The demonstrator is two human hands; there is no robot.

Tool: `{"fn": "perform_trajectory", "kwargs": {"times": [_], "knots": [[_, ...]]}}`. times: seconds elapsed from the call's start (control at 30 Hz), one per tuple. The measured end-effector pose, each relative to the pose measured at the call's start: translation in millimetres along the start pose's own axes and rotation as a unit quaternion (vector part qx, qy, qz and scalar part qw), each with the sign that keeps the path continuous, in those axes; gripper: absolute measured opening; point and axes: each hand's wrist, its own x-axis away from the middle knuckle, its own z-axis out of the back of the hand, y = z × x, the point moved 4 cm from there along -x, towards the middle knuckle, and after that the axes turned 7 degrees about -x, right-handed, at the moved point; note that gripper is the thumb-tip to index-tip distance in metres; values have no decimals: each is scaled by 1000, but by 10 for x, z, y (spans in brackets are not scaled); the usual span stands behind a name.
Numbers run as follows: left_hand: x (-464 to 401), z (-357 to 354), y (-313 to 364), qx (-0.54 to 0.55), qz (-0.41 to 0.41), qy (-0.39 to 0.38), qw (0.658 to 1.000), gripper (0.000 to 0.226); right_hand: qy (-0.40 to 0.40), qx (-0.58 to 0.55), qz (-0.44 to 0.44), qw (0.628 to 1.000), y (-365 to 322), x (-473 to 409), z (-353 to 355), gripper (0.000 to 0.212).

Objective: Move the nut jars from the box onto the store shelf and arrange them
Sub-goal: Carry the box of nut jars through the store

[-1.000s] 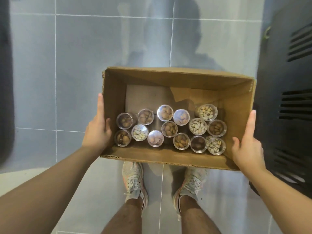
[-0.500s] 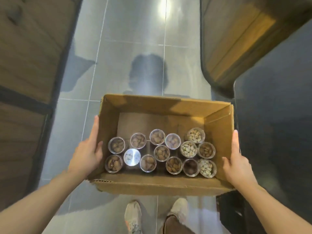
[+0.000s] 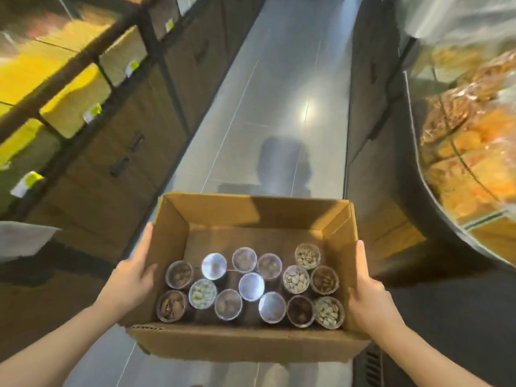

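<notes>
Matt cardboard box (image 3: 245, 342); clear plastic jars (image 3: 296, 279); glossy floor (image 3: 279, 113).

Both bare forearms reach forward from the lower corners, the left one coming in from about seven o'clock and the right from about five o'clock. The left hand (image 3: 131, 277) lies flat against the left outer wall of the box (image 3: 245, 344), its fingers straight and pointing toward twelve o'clock, its thumb hooked over the rim to the inside. The right hand (image 3: 368, 297) mirrors it on the right wall, fingers extended toward twelve o'clock along the cardboard, palm pressed inward. Both wrists are straight, and the box is carried between the two palms.
</notes>
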Motion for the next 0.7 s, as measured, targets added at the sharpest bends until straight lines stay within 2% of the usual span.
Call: {"fn": "perform_trajectory", "kwargs": {"times": [0.07, 0.23, 0.47, 0.7], "knots": [[-300, 123, 148, 3, 27, 16, 999, 108, 2, 18, 11, 1000, -191, -472, 274, 117], [-1301, 381, 440, 14, 58, 11, 998, 108, -20, 37, 26, 999, -695, -1683, 822, 114], [-3143, 908, 969, -24, 47, 10, 999, 110, -12, 16, -2, 1000, -1257, -3378, 1535, 109], [-5079, 1310, 1483, -14, 47, 24, 999, 108, 7, 20, 17, 1000, -1723, -5121, 2204, 105]]}}
